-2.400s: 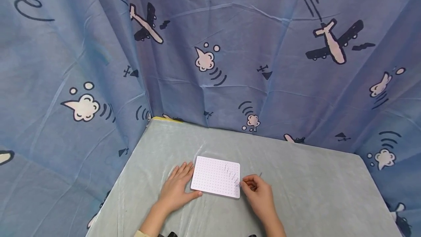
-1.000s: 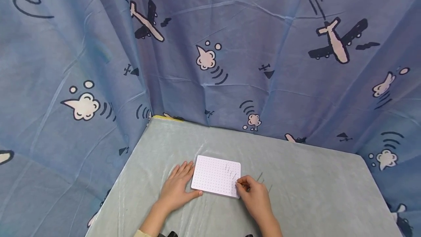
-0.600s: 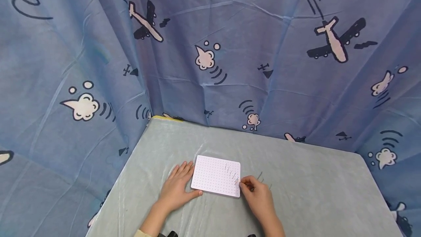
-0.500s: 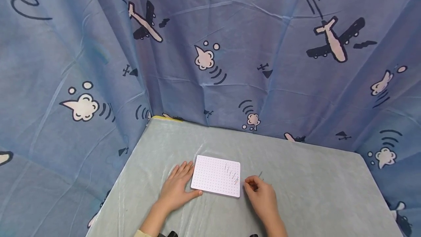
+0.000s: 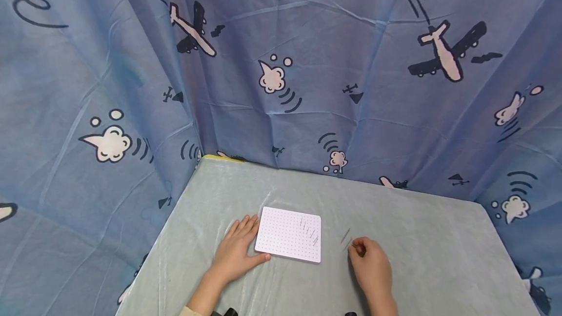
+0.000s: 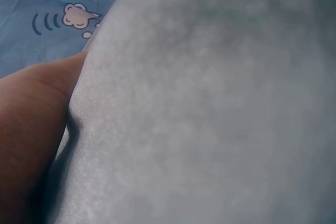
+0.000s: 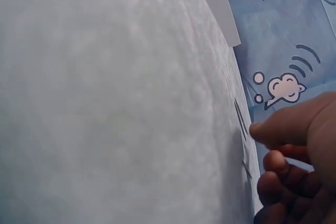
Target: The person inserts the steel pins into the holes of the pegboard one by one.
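A white board with a grid of small dots or holes lies on the cloth-covered table. Several thin grey pins stand in a curved row near its right side. My left hand lies flat beside the board, fingers at its left edge and thumb at its front edge. Right of the board, loose thin pins lie on the cloth. My right hand is just over them, thumb and forefinger bent. The right wrist view shows those pins beyond the thumb, with nothing visible between the fingertips.
Grey-green cloth covers the table. A blue curtain printed with planes and clouds hangs behind it and along both sides. A yellow strip shows at the far left corner.
The right hand has let go of a pin at the board's right edge, where it now stands with the others. It has moved right to the loose pins. The left hand stays put.
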`<state>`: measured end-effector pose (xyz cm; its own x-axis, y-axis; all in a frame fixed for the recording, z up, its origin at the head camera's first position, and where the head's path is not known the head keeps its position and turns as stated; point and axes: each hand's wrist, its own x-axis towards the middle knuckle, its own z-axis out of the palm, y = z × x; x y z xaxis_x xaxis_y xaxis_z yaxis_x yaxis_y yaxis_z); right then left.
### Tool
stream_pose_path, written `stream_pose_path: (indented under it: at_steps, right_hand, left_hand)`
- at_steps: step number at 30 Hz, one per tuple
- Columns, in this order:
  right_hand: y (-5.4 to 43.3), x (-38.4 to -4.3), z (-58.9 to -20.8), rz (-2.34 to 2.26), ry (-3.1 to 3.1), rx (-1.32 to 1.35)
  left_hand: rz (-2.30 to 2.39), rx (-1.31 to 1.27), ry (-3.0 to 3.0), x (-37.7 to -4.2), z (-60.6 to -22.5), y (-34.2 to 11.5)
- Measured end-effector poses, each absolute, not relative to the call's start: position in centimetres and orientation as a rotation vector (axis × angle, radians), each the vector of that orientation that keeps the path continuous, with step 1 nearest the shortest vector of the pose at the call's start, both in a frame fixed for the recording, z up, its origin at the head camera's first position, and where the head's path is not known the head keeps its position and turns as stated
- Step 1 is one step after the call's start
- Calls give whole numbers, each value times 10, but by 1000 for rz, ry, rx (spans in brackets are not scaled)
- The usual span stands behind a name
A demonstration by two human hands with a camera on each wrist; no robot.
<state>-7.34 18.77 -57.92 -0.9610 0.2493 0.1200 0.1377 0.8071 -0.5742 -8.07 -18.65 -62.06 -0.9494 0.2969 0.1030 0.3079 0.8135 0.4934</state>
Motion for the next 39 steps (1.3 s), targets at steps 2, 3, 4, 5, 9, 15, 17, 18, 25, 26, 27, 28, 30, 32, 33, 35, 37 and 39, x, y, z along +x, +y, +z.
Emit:
stream_pose_path:
  at_steps: [2,3,4,5,9,15,17,18,25,26,27,28,30,32,33,35,37,39]
  right_hand:
    - [190,-73,-579,862,-2840,-341]
    - [191,-73,-578,859,-2856,-357]
    - [192,-73,-578,856,-2870,-371]
    - [193,-73,-578,852,-2883,-385]
    - [196,-73,-579,841,-2905,-410]
    - [197,-74,-578,847,-2902,-419]
    - [198,-73,-578,858,-2897,-419]
    - [198,-73,-577,861,-2896,-421]
    - [200,-71,-572,868,-2907,-453]
    - [201,-72,-572,862,-2915,-468]
    - [201,-72,-571,856,-2924,-485]
    - [201,-72,-571,851,-2932,-501]
    - [202,-72,-571,839,-2947,-531]
    - [203,-72,-571,830,-2960,-550]
    - [204,-72,-571,828,-2962,-553]
    - [205,-71,-572,827,-2959,-551]
    - [206,-70,-573,829,-2955,-545]
    - [207,-69,-573,829,-2950,-544]
  left_hand:
    - [-809,-498,-2969,-81,-620,-186]
    - [-807,-498,-2970,-80,-620,-186]
    - [-809,-498,-2970,-80,-620,-186]
    - [-807,-497,-2971,-80,-620,-186]
    - [-804,-488,-2979,-80,-620,-185]
    - [-798,-482,-2974,-80,-619,-185]
    - [-795,-483,-2972,-80,-619,-185]
    - [-794,-484,-2971,-80,-619,-185]
    - [-800,-489,-2968,-80,-621,-186]
    - [-800,-490,-2969,-80,-621,-186]
    - [-802,-492,-2967,-80,-621,-186]
    - [-803,-492,-2968,-80,-621,-186]
    - [-806,-493,-2968,-80,-621,-186]
    - [-811,-495,-2966,-80,-620,-186]
    - [-813,-494,-2966,-80,-620,-186]
    - [-814,-492,-2970,-80,-620,-186]
    - [-812,-491,-2974,-80,-621,-186]
    - [-810,-490,-2976,-80,-621,-186]
